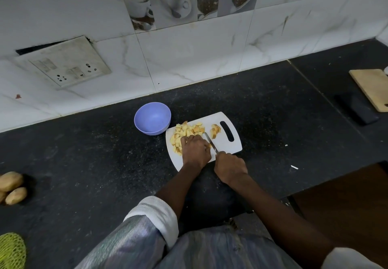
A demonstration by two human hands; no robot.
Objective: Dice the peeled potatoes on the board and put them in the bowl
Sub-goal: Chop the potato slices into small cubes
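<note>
Rolled white sleeve cuff is nearest. On the white cutting board, the right hand is clamped on a knife, and the left hand is pressed, fingers curled, over potato being cut. Diced potato pieces are piled behind it; 1 uncut chunk waits. The purple bowl sits empty, touching the board. Fingertips are best kept tucked back from the blade.

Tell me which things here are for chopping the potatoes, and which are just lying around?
For the job:
white cutting board
diced potato pieces
knife, in the right hand
left hand, on the pieces
purple bowl, still empty

Just lying about:
unpeeled potatoes
green mesh bag
wooden board
dark phone-like slab
wall socket panel
</note>
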